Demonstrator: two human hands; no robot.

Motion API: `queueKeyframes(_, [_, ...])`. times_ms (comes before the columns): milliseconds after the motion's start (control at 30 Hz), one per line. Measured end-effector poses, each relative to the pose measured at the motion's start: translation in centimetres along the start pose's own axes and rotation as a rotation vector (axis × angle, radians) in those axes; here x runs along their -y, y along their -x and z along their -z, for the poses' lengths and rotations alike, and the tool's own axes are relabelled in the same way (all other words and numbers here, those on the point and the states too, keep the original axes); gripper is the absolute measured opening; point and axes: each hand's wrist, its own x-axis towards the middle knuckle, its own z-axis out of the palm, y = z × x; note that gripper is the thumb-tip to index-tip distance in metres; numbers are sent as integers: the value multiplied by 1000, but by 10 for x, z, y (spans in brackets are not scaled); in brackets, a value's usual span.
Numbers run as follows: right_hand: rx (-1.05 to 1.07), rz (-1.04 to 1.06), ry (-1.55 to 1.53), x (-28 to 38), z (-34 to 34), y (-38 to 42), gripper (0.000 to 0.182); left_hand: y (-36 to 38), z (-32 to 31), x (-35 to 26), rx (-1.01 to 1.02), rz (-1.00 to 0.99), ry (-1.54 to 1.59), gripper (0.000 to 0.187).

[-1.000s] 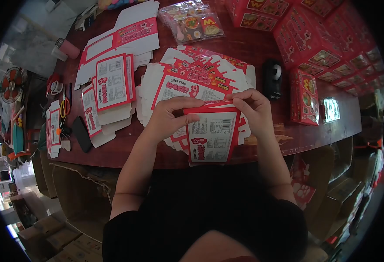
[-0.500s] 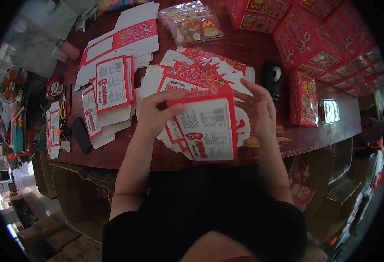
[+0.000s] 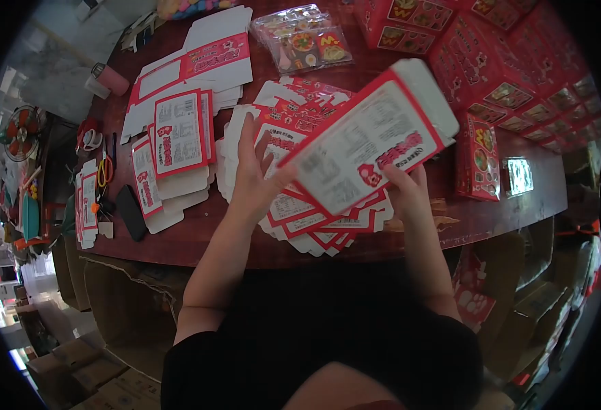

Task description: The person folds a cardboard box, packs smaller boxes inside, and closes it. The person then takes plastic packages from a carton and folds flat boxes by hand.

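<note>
A red-and-white printed carton [image 3: 362, 147] is raised above the table, tilted, with its pale end flaps sticking out at the upper right. My right hand [image 3: 408, 195] grips its lower right edge, the thumb on the printed face. At the carton's lower left end is my left hand [image 3: 256, 179], fingers stretched upward and apart, its thumb right at the carton's edge. Beneath lies a fanned heap of flat cartons [image 3: 293, 212], partly hidden by the raised one.
Stacked flat cartons [image 3: 177, 130] lie to the left, beside a black phone-like slab [image 3: 130, 212] and yellow-handled scissors [image 3: 105, 171]. Clear packets [image 3: 304, 44] sit at the back. Finished red boxes [image 3: 481, 68] are piled at the right, with one box [image 3: 478, 157] standing in front.
The carton has swung up and to the right, and its end flaps now show. My right hand has closed on its lower edge; my left hand has loosened, fingers now pointing up.
</note>
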Motion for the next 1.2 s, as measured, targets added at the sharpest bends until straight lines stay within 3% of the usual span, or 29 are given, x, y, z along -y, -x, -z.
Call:
queueKeyframes(33, [79, -46, 109, 1, 0, 0, 41, -3, 6, 1, 64, 9, 61, 101])
queueKeyframes(100, [208, -157, 316, -3, 1, 3, 54, -2, 1, -15, 366, 299, 137, 82])
queueKeyframes(133, [203, -108, 293, -11, -2, 5, 61, 2, -7, -13, 385, 359, -43, 58])
queueKeyframes(200, [160, 49, 308, -17, -19, 8, 79, 10, -26, -9, 257, 315, -109, 50])
queueKeyframes(233, [98, 119, 326, -18, -26, 9, 80, 15, -32, -6, 194, 297, -144, 46])
queueKeyframes(300, [-26, 262, 362, -18, -33, 9, 82, 20, -37, 1, 177, 221, -119, 56])
queueKeyframes(333, [-26, 317, 390, -25, -29, 7, 73, 22, -38, 1, 142, 210, -94, 60])
queueKeyframes(433, [118, 47, 479, -14, -25, 7, 61, 21, -37, 1, 137, 71, -65, 67])
queueKeyframes(467, [82, 19, 355, -17, -29, 8, 41, 20, -35, 3, 150, 5, -62, 69])
queueKeyframes(567, [111, 127, 387, -30, -4, -3, 26, 13, -15, 26, 216, 85, -31, 54])
queueKeyframes(600, [107, 142, 401, -30, -1, -4, 17, 13, -13, 32, 184, 7, -70, 50])
queueKeyframes(667, [125, 283, 453, -28, -3, -8, 15, 12, -16, 39, 75, -231, -213, 41])
queueKeyframes(733, [122, 350, 439, -22, -10, -6, 15, 13, -27, 37, -33, -345, -117, 33])
queueKeyframes(800, [96, 341, 360, -15, -20, -1, 15, 17, -44, 20, -99, -244, 276, 28])
queueKeyframes(900, [252, 460, 528, -16, 1, -12, 19, 9, -29, 23, 102, -101, 246, 28])
queueKeyframes(1100, [32, 131, 422, 8, -31, -1, 12, -1, -32, -16, 92, 27, -25, 27])
queueKeyframes(1200, [30, 41, 291, 10, -29, -13, 10, -7, -35, -16, 64, 171, 65, 21])
